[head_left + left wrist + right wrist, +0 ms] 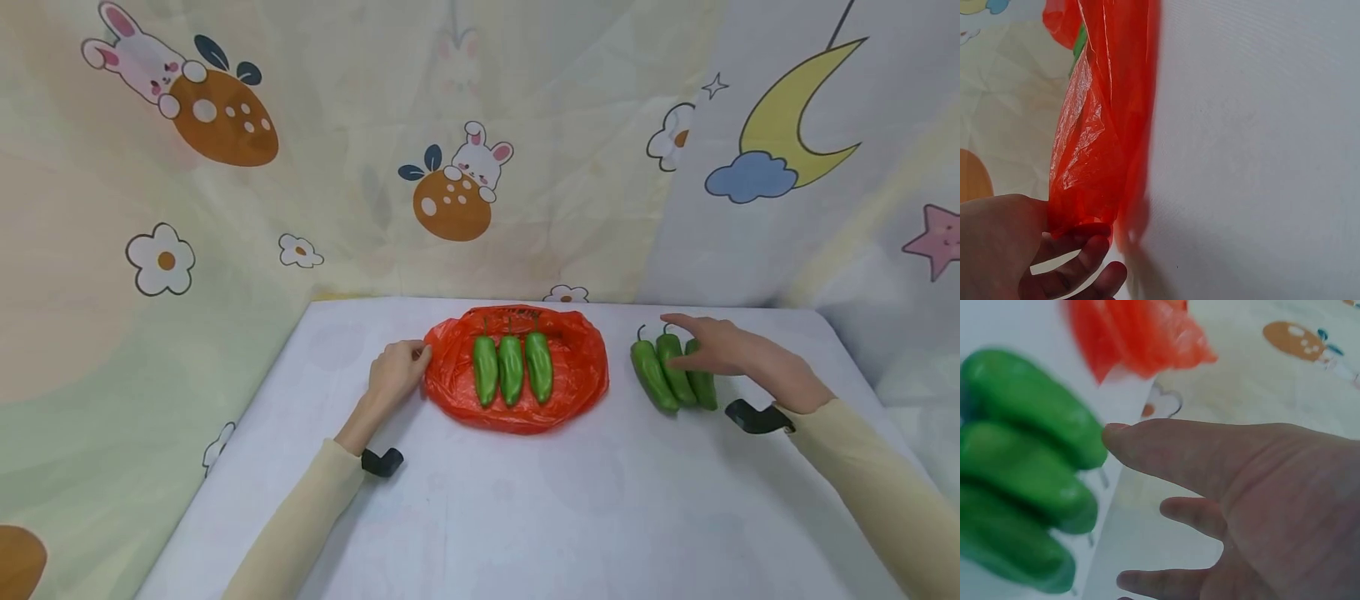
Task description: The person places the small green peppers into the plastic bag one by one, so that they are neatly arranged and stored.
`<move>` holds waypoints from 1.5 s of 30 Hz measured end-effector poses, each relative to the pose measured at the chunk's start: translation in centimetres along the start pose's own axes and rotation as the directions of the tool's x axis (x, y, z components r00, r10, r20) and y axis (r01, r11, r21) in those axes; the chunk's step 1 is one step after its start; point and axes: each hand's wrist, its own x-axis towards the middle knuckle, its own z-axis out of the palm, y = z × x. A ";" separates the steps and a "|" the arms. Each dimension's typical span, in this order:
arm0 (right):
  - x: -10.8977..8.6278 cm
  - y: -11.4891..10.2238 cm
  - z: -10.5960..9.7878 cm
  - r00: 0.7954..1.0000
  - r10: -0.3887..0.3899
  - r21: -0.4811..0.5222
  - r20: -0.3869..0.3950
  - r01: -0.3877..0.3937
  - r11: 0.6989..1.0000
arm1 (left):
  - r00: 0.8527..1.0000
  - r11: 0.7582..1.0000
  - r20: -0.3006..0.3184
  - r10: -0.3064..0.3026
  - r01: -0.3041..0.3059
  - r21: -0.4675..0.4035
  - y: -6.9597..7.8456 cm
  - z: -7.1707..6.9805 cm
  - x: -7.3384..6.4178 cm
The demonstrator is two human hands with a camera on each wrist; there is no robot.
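A red plastic bag [577, 387] lies spread on the table with three green peppers [511, 371] side by side in it, stems pointing away from me. My left hand [397, 372] pinches the bag's left edge between thumb and fingers; in the left wrist view the film of the red bag [1088, 150] stretches up from the grip. To the right, three more green peppers [651, 375] lie together on the table. Over these reaches my right hand [723, 350], its fingers extended and spread apart. In the right wrist view the thumb appears close to the nearest green pepper [1041, 406].
A white-covered table [480, 517] carries everything. Behind it hangs a patterned cloth [360, 200] with rabbits, flowers and a moon, right at the table's far edge. A black wrist strap [382, 462] sits on my left wrist, another [757, 417] on my right.
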 end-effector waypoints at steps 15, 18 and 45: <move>-0.6 3.3 0.9 0.984 0.059 0.015 0.168 -0.063 0.998 | 1.000 1.000 -0.002 0.000 0.000 0.002 -0.3 0.1 -0.1; -0.5 3.8 1.3 0.981 0.059 0.033 0.185 -0.066 0.997 | 1.000 1.000 -0.009 0.002 -0.002 0.007 -0.3 0.1 0.0; -0.5 4.1 3.7 0.976 0.148 0.023 0.159 -0.154 0.988 | 1.000 1.000 -0.005 0.004 -0.004 0.002 -0.4 0.4 0.1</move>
